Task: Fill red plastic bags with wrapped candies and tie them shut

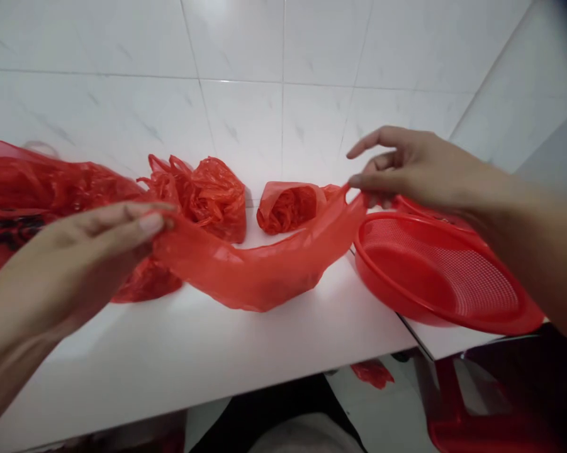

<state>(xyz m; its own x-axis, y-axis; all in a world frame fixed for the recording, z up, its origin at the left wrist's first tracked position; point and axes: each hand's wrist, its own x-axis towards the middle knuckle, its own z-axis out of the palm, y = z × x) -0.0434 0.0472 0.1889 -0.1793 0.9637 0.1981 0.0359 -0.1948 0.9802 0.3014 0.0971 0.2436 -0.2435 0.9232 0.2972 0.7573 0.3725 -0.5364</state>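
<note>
A red plastic bag (264,270) hangs in a sagging strip between my two hands, above the white table. My left hand (94,251) pinches one end between thumb and fingers. At the other end, by a handle loop, my right hand (401,167) grips the bag with the thumb against the curled fingers, the index finger lifted. Behind the strip sit a crumpled bundle of red bags (221,195) and a smaller rolled red bag (287,207) with more red plastic stuffed inside.
A large heap of red bags (51,179) lies at the left. Red mesh colanders (434,270) stand at the right, under my right forearm. White tiled wall (245,44) closes off the back. Below the table (264,352) are a red stool (481,428) and a red bag scrap (372,373) on the floor.
</note>
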